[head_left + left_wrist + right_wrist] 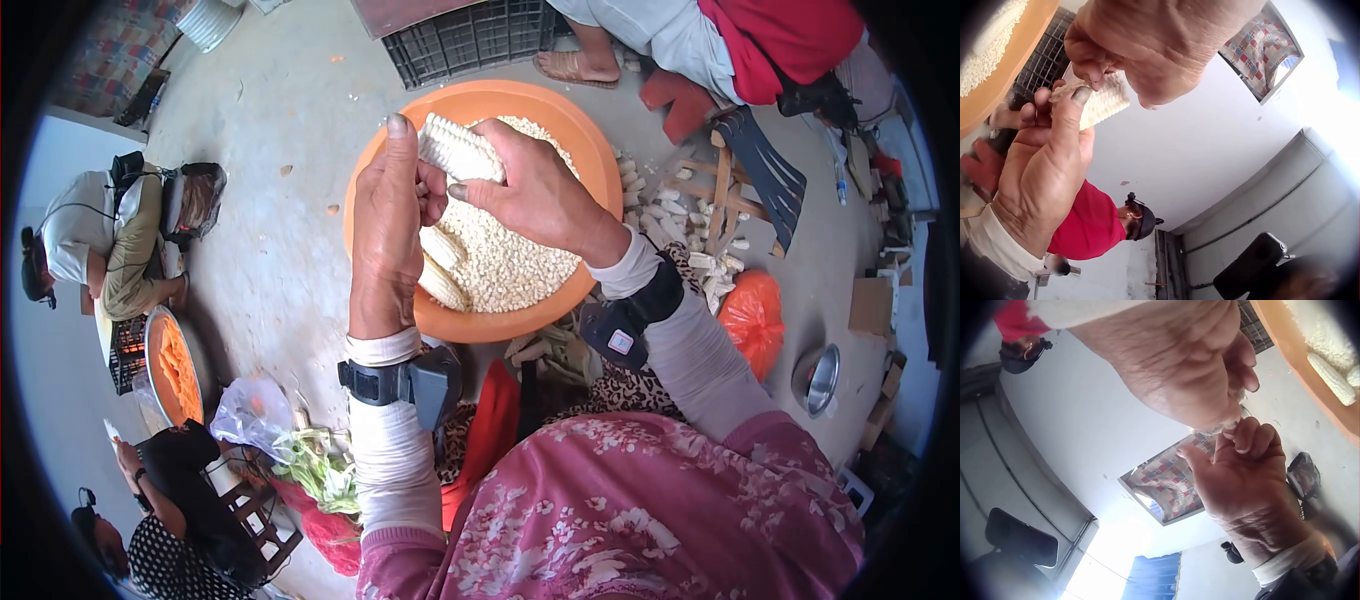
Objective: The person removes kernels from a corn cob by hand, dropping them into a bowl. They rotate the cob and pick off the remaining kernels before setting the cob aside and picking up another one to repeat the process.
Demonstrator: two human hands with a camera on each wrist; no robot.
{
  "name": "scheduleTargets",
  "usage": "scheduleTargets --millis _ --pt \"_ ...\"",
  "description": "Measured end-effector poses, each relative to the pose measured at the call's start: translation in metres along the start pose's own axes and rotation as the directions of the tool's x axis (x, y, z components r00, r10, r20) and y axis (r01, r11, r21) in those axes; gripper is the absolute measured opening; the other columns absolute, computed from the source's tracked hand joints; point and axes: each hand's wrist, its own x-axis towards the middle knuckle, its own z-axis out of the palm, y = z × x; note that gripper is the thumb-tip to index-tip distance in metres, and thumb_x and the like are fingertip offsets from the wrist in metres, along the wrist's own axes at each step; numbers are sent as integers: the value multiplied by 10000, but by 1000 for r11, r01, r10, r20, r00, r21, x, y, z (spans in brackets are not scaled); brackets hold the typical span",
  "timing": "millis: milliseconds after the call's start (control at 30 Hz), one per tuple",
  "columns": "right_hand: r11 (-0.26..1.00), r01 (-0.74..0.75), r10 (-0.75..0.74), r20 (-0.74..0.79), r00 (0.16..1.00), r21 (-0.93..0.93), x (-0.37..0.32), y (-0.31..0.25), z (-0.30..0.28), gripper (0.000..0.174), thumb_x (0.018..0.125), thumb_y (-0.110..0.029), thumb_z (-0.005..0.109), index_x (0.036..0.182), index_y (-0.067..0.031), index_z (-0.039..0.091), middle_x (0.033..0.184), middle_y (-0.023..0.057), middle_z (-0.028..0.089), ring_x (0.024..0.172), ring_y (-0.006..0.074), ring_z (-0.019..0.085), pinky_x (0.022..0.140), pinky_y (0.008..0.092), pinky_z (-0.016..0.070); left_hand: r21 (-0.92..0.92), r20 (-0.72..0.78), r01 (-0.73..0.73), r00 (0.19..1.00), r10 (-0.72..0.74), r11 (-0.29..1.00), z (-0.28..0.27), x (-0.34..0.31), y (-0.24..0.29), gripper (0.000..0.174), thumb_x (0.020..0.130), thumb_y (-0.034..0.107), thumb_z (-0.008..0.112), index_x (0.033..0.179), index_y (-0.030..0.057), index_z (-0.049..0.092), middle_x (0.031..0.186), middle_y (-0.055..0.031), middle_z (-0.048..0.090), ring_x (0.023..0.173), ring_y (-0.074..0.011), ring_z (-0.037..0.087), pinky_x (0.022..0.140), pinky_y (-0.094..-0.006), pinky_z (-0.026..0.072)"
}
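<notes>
Above the orange basin, my right hand (535, 190) grips a white corn cob (460, 148), its thumb laid along the near side. My left hand (388, 220) is at the cob's other end, fingers curled against it and thumb raised. In the left wrist view the left fingertips meet the cob (1105, 103) close to the right thumb. The right wrist view shows the cob mostly hidden behind the right hand (1179, 369). Loose kernels (520, 245) fill the basin (595, 150), and whole cobs (440, 268) lie at its left side.
Stripped cobs (670, 215) litter the floor right of the basin, near a wooden stool (725, 190) and an orange bag (752, 318). A black crate (470, 40) stands beyond. Other people sit at left and upper right. Husks (320, 465) lie at lower left.
</notes>
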Motion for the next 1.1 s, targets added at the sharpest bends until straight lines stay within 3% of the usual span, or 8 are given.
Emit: scheduleTargets --millis 67,133,233,333,433,633,767,1100 --pt "1000 -2 2 9 1000 6 0 -1 1 414 788 -114 629 1133 37 458 979 190 591 901 239 588 794 348 452 16 2 8 1000 -8 1000 -1 0 0 526 913 542 417 680 79 510 595 7 480 492 -76 395 449 -188 306" --pt "995 102 -101 -78 992 13 0 -1 3 325 774 -130 623 1012 33 473 855 256 594 842 398 598 700 408 475 45 32 -22 999 21 999 -2 0 -1 477 890 499 510 678 73 544 589 20 478 492 -60 390 449 -184 302" --pt "991 128 -131 -79 988 -35 -1 1 5 342 768 -111 629 1029 29 458 865 252 590 847 418 582 701 419 468 40 12 -41 999 41 998 0 2 -4 387 835 408 645 751 35 584 598 19 476 509 -50 402 459 -194 315" --pt "984 176 -177 -90 980 -9 0 6 8 361 766 -79 620 1059 24 436 859 249 578 837 431 570 691 434 460 64 29 -70 997 69 995 1 1 -2 354 836 362 658 787 16 604 617 19 488 538 -51 409 477 -197 322" --pt "996 78 -78 -14 997 -35 -1 2 2 452 788 -92 624 1183 22 436 1058 206 582 1007 336 567 852 378 437 67 73 -109 992 104 992 0 0 -3 339 854 344 637 798 11 607 637 21 492 567 -50 410 499 -199 325" --pt "994 49 -49 1 999 -97 0 8 3 468 794 -86 621 1203 14 416 1126 208 552 1071 332 539 894 373 421 116 124 -156 982 141 981 -2 -1 -4 319 882 319 599 802 10 604 649 27 488 582 -45 405 510 -198 321" --pt "997 37 -36 9 999 -72 0 7 3 464 795 -82 620 1202 15 419 1122 204 552 1065 320 541 902 367 415 108 120 -168 981 155 980 -1 -2 -2 325 887 326 591 769 23 591 634 29 483 564 -41 399 497 -195 316" --pt "995 79 -80 -14 997 -53 -3 3 5 357 789 -93 627 1070 24 440 872 186 570 804 280 586 720 369 451 92 11 -62 998 62 994 2 0 -2 408 865 418 597 692 50 567 562 31 449 515 -48 383 466 -203 307"
